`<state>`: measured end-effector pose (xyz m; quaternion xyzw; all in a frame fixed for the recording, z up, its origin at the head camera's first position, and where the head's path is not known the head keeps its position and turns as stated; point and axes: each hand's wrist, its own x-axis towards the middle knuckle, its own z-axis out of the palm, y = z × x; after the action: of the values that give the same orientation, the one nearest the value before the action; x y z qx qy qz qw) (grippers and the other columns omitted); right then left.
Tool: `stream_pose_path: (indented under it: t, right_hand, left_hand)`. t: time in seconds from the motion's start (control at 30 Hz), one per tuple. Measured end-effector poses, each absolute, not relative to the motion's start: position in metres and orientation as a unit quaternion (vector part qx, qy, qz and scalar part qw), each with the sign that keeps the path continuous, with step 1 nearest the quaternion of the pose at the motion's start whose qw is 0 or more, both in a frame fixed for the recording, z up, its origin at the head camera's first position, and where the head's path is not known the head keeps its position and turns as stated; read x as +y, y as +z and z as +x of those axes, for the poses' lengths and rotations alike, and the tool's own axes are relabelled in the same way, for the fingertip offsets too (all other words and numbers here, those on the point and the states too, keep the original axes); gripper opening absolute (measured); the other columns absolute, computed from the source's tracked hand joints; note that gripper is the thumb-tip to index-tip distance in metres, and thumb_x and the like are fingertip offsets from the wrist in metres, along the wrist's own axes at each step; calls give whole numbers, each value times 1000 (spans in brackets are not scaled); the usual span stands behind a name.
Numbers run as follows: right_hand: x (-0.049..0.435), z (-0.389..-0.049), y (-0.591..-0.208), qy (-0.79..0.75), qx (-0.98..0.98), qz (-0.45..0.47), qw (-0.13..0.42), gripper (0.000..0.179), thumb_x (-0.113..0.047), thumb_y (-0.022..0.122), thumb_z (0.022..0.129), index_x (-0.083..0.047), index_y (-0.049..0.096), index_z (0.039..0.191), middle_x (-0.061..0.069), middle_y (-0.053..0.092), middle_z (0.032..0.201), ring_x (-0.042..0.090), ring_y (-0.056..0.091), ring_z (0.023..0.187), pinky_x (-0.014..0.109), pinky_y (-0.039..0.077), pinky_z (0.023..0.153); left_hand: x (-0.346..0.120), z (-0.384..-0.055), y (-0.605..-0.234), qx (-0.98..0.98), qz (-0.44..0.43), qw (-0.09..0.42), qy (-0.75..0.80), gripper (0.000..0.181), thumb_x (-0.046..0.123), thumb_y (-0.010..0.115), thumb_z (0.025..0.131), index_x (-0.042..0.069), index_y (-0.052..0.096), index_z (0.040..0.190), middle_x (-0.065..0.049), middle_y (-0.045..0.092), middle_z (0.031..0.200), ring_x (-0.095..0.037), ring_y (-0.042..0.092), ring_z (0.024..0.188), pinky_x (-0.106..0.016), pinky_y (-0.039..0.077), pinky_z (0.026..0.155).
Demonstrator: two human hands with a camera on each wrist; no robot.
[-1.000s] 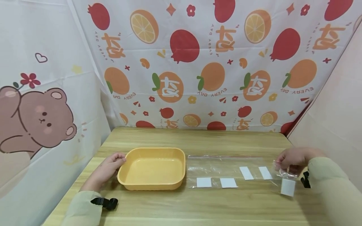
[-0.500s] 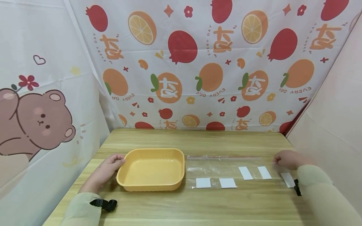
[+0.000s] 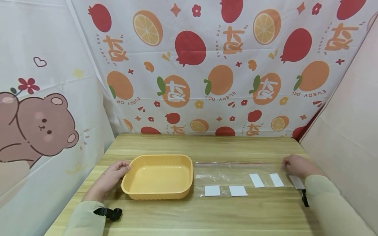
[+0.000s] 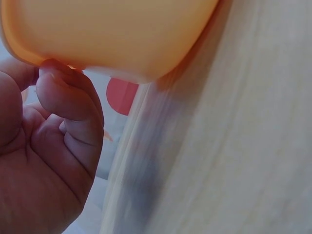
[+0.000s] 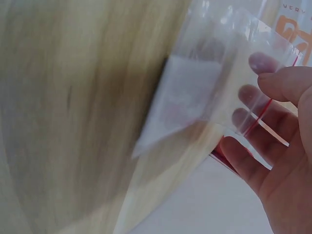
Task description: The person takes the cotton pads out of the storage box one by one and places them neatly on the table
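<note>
My left hand (image 3: 113,173) grips the left rim of a yellow plastic basin (image 3: 156,180), with thumb and fingers at its edge in the left wrist view. At the right end of a row of bags, my right hand (image 3: 299,165) pinches a clear zip-lock bag (image 5: 231,44) near its red zip line. That bag's white label (image 5: 183,92) hangs close over the wooden table. More clear zip-lock bags (image 3: 224,173) with white labels (image 3: 238,191) lie flat and overlapping between the basin and my right hand.
The wooden table (image 3: 165,218) has its back edge at a fruit-print cloth (image 3: 189,88). A bear-print cloth (image 3: 17,62) hangs at the left, and a plain pale cloth (image 3: 351,118) at the right. Each sleeved wrist carries a black strap (image 3: 107,213).
My right hand has brought its zip-lock bag down and slightly left toward the row's end, its label shifting up beneath the wrist. My left hand and the basin stay in place.
</note>
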<state>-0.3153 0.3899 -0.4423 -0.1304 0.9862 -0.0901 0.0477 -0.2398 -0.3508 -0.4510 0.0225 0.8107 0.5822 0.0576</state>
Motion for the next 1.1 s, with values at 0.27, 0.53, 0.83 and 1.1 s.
stream_pose_path:
  t: [0.27, 0.53, 0.83, 1.1]
  right_hand:
    - [383, -317, -447, -85, 988, -127, 20, 15, -2, 58, 92, -11, 69, 89, 4, 61, 87, 22, 54, 77, 42, 47, 68]
    - [376, -312, -450, -92, 990, -109, 5, 19, -3, 54, 95, -7, 71, 103, 14, 62, 99, 34, 62, 91, 53, 51, 77]
    - [376, -311, -451, -88, 990, -109, 3, 24, -4, 58, 95, -5, 70, 116, 22, 63, 108, 47, 62, 102, 62, 50, 83]
    - [376, -310, -454, -92, 989, -116, -3, 25, -4, 60, 94, -6, 71, 117, 23, 63, 111, 49, 61, 104, 63, 49, 85]
  left_hand:
    - [-350, -237, -451, 807, 23, 62, 587, 39, 24, 49, 108, -9, 46, 129, -13, 63, 101, -20, 65, 80, -33, 56, 64]
    - [-349, -238, -451, 800, 24, 63, 596, 39, 23, 50, 108, -10, 45, 128, -14, 63, 102, -21, 66, 82, -35, 58, 66]
    - [-348, -238, -450, 799, 26, 66, 598, 39, 22, 49, 109, -11, 44, 129, -16, 62, 103, -21, 66, 82, -35, 58, 67]
    - [-350, -240, -453, 801, 14, 69, 594, 38, 23, 49, 108, -9, 45, 129, -16, 63, 105, -23, 67, 84, -36, 59, 68]
